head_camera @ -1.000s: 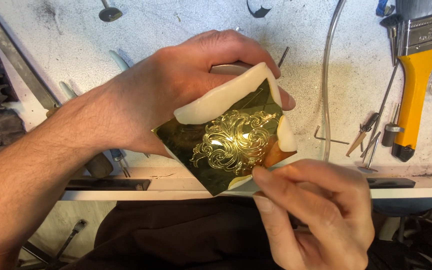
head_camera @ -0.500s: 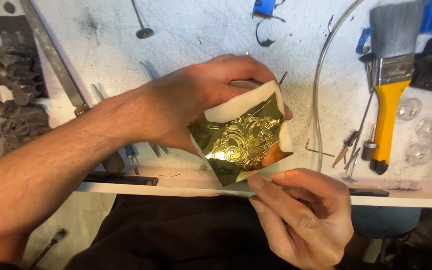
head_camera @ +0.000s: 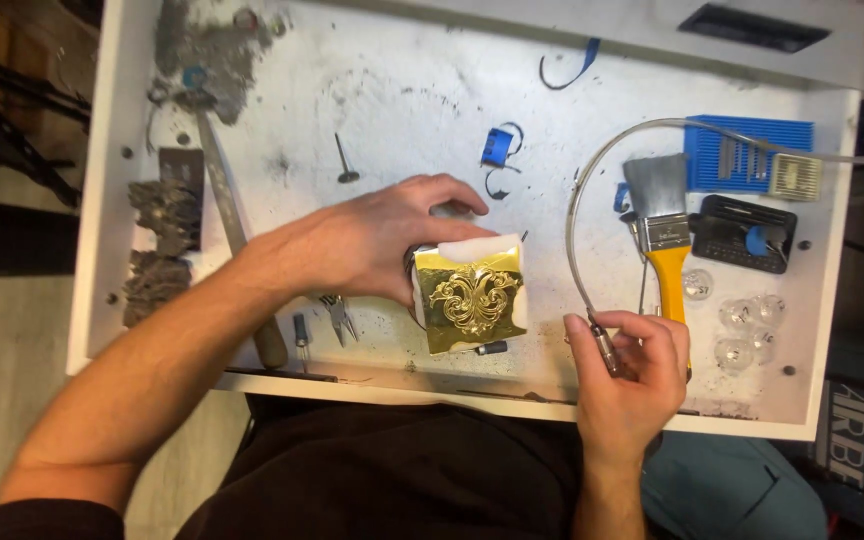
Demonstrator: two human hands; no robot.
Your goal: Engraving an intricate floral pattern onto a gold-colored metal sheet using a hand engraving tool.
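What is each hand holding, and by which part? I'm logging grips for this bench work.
The left hand grips the white block faced with embossed gold foil by its left side and top edge. The right hand pinches the metal tip of a grey flexible hose.

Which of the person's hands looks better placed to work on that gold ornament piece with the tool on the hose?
Right, probably. The right hand grips the metal tip of the hose just beside the gold embossed sheet, while the left hand is busy holding the sheet and its white backing.

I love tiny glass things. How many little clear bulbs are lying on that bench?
5, as far as shows: one clear bulb beside the yellow brush handle, four clustered further right. More may hide behind the right hand.
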